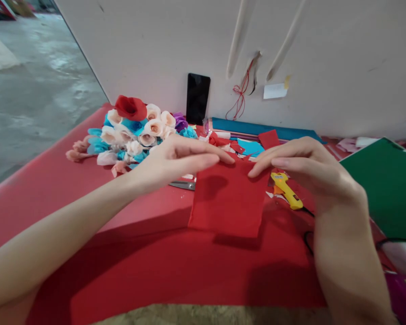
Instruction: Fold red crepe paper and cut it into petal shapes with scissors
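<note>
A roughly square red crepe paper piece (228,203) hangs between my two hands, its lower edge raised off the red surface and casting a shadow. My left hand (186,155) has its fingers at the upper left corner of the paper, thumb along the near side. On the upper right, my right hand (311,169) bends its fingers over the paper's edge. The remaining fingers of both hands are partly hidden. Behind the paper, grey scissors (184,185) show in part at the left. A yellow glue gun (287,192) lies beside my right hand.
Paper flowers (131,135) in white, blue, red and pink are heaped at the left. A black phone (198,99) leans against the pale wall panel (155,45). Paper scraps (248,148) and a blue roll (267,129) lie behind. A green board (385,189) is at right.
</note>
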Demonstrator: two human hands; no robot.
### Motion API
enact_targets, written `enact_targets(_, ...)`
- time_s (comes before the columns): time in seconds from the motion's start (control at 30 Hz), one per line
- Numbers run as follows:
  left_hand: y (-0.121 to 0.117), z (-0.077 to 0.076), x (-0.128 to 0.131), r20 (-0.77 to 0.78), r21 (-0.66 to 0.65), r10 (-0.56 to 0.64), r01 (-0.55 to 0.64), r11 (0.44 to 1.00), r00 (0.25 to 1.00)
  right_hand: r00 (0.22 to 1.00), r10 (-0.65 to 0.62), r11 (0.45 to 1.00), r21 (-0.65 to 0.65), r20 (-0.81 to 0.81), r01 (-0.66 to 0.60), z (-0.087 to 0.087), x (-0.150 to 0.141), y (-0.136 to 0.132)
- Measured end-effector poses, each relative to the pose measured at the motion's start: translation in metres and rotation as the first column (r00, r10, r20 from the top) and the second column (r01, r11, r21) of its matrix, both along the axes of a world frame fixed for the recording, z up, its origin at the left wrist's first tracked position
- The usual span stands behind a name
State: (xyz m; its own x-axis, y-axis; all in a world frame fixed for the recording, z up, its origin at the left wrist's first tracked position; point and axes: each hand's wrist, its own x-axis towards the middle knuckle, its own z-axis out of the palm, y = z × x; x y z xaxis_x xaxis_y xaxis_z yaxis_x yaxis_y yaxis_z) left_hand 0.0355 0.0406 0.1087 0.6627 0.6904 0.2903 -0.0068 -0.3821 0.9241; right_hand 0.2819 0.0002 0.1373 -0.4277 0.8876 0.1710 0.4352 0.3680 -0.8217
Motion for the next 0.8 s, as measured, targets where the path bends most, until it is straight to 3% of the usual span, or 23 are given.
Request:
enact_targets(0.1,0.001,-0.002,0.001,-0.113,0.132,0.088,-0.073,0.989,0.99,1.0,0.003,1.0,-0.013,0.004,-0.003,-0.001,-0.001,-0.001)
enact_targets(0.27,0.002,-0.001,0.004,-0.147,0.173,0.028,-0.003,0.985,0.989,0.996,0.037,0.999,-0.028,0.077,-0.035,0.001,-0.003,-0.001)
enact_targets(0.5,-0.009,0.004,0.011,-0.308,0.13,-0.06,0.104,0.986,0.95,0.947,0.276,0.96,-0.097,0.162,-0.263,0.0,-0.022,0.001)
enact_targets(0.63,-0.01,0.005,0.009,-0.276,0.175,-0.052,0.103,0.979,0.96,0.902,0.359,0.933,-0.127,0.239,-0.337,0.007,-0.005,0.001)
enact_targets(0.73,-0.008,0.003,0.009,-0.224,0.181,-0.032,0.074,0.981,0.974,0.908,0.336,0.939,-0.162,0.252,-0.303,0.012,0.015,0.001)
enact_targets(0.8,-0.007,0.002,0.009,-0.21,0.177,-0.012,0.05,0.983,0.978,0.956,0.212,0.975,-0.107,0.203,-0.194,0.011,0.021,0.001)
